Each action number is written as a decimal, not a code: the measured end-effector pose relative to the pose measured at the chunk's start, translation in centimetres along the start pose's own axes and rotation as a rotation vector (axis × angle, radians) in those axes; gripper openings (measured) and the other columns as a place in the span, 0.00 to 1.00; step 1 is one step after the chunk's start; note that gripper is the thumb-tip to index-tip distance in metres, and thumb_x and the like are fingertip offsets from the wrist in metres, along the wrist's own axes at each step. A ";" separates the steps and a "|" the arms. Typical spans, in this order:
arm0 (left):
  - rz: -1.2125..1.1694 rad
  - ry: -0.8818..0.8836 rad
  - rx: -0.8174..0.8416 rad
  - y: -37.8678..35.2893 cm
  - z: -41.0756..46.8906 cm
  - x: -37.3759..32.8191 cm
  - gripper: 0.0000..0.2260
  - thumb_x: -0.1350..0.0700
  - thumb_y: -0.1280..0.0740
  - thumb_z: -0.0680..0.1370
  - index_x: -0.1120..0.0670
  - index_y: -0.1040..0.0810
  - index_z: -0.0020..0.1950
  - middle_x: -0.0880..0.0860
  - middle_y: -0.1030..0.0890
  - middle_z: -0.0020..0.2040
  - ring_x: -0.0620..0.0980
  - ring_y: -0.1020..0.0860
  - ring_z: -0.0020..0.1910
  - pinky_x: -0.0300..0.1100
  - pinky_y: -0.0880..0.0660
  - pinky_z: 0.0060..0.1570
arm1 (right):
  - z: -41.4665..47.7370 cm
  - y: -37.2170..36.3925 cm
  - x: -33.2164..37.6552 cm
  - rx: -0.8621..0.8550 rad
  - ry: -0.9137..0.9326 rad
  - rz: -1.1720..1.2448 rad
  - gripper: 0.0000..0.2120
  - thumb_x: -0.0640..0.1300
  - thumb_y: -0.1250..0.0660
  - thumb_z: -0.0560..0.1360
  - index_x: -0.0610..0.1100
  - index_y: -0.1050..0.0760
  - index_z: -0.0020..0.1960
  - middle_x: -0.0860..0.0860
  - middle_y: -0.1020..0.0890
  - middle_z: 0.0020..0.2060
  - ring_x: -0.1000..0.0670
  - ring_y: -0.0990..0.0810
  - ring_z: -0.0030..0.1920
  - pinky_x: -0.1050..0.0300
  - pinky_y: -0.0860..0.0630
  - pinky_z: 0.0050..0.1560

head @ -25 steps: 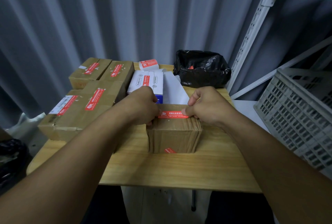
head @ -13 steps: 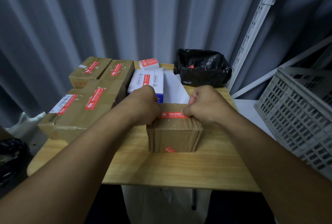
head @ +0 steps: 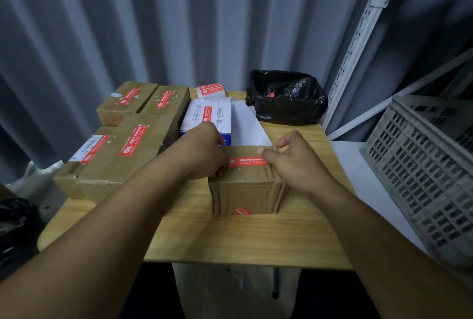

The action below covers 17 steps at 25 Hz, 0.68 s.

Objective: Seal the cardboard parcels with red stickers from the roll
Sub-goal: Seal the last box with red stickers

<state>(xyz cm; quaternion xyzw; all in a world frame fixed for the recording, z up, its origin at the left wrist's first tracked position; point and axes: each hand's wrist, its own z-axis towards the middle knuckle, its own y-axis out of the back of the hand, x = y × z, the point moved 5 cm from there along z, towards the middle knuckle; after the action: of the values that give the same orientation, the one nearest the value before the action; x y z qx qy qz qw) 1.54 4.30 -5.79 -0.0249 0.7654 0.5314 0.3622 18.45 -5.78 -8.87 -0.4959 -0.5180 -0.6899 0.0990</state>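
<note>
cardboard parcel (head: 245, 188) sits in the middle of the frame on the wooden table (head: 230, 242), near its front edge, with both hands on its top. a red sticker (head: 247, 161) lies flat across the top face from left to right, and a second red sticker (head: 242, 211) shows low on the front face.

the left hand (head: 202, 152) covers the left end of the top sticker, knuckles toward the camera and fingers curled down over the parcel's upper left edge. its fingertips are hidden, so it may be gripping or only pressing; i cannot tell which. the right hand (head: 297, 165) rests on the parcel's right top corner. its thumb reaches to the sticker's right end, its fingers are curled in, and thumb and forefinger stand apart with nothing between them.

left of centre are three sealed brown boxes: a large box (head: 117, 157) and two smaller boxes (head: 128, 98) (head: 166, 101) behind it, each with red stickers. a white carton (head: 208, 116) lies just behind the left hand, with the sticker roll (head: 211, 90) at the table's far edge and a white backing strip (head: 248, 126) trailing to the parcel. a black bag (head: 286, 98) sits at the far right corner. at the right of the frame are a grey crate (head: 422, 165) and a shelf upright (head: 358, 44).
</note>
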 end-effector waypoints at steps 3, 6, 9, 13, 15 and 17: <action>-0.018 0.000 0.007 0.0 -0.2 -0.1 0.18 0.58 0.30 0.78 0.55 0.25 0.67 0.55 0.19 0.51 0.51 0.19 0.42 0.39 0.25 0.33 | -0.1 -1.0 -0.6 0.010 0.006 -0.002 0.23 0.57 0.30 0.76 0.48 0.33 0.64 0.48 0.23 0.51 0.46 0.22 0.49 0.54 0.30 0.43; -0.045 0.016 0.014 -0.1 -0.1 0.0 0.17 0.58 0.29 0.78 0.54 0.26 0.66 0.54 0.18 0.48 0.51 0.18 0.42 0.41 0.23 0.34 | -0.3 -1.3 -0.6 0.040 0.015 -0.043 0.23 0.56 0.34 0.79 0.49 0.34 0.70 0.46 0.27 0.62 0.45 0.22 0.55 0.52 0.26 0.53; -0.070 0.022 0.020 -0.1 -0.1 0.0 0.15 0.57 0.29 0.78 0.53 0.27 0.62 0.54 0.17 0.45 0.51 0.18 0.40 0.40 0.25 0.32 | -0.3 -1.3 0.1 0.071 -0.008 -0.105 0.20 0.52 0.39 0.82 0.49 0.34 0.71 0.45 0.31 0.64 0.46 0.27 0.54 0.53 0.31 0.53; -0.108 -0.009 0.025 0.0 -0.4 0.0 0.07 0.57 0.29 0.78 0.54 0.23 0.55 0.54 0.17 0.47 0.51 0.17 0.43 0.40 0.21 0.37 | -0.8 -1.7 0.4 0.030 -0.031 -0.161 0.21 0.56 0.40 0.80 0.49 0.36 0.69 0.46 0.30 0.62 0.44 0.27 0.56 0.50 0.29 0.55; -0.125 -0.013 0.030 0.1 -0.5 0.0 0.03 0.57 0.29 0.78 0.53 0.21 0.50 0.54 0.17 0.46 0.52 0.16 0.43 0.43 0.18 0.43 | -1.0 -1.9 0.5 -0.004 -0.029 -0.199 0.26 0.60 0.38 0.78 0.48 0.37 0.70 0.45 0.30 0.64 0.42 0.27 0.62 0.48 0.27 0.58; -0.132 -0.004 0.030 0.1 -0.6 0.0 0.05 0.57 0.28 0.78 0.50 0.23 0.45 0.55 0.16 0.45 0.52 0.16 0.42 0.44 0.18 0.43 | -1.0 -2.0 0.6 -0.029 -0.028 -0.220 0.30 0.62 0.36 0.77 0.47 0.37 0.71 0.45 0.30 0.66 0.41 0.27 0.64 0.48 0.27 0.58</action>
<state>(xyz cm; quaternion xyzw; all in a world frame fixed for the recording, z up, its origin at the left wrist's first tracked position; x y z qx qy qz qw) 1.22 3.84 -5.65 -0.0687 0.7693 0.4949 0.3982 16.31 -5.47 -9.63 -0.4467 -0.5606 -0.6972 0.0081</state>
